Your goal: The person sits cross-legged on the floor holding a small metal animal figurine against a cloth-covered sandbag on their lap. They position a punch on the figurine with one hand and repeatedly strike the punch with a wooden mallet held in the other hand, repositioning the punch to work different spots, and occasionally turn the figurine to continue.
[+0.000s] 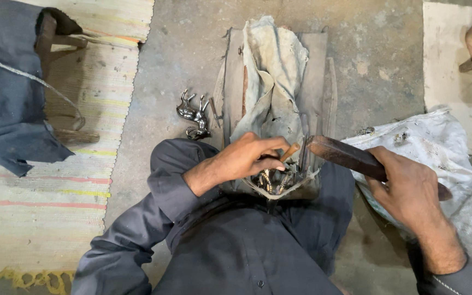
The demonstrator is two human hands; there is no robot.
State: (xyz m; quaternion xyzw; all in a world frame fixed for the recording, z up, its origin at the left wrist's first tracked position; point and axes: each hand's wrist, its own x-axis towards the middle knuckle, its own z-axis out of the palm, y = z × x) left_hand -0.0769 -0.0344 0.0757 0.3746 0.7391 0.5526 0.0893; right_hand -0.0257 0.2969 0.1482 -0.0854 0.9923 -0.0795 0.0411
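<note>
While the left hand (241, 158) pinched a wooden-handled tool (289, 152) over small metal pieces (273, 180), the right hand (405, 186) gripped a dark bar (345, 155) just beside it. Metal figurines (193, 116) lay beyond the left hand. Advisable: steady tool, short controlled blows.

metal figurine (193, 114) left of cloth (271, 71), sack (438, 147) right

I see soft, even daylight with weak shadows and no glare. The picture is mostly sharp, my right hand (411, 188) slightly motion-blurred, and the edges bend from the wide lens.
</note>
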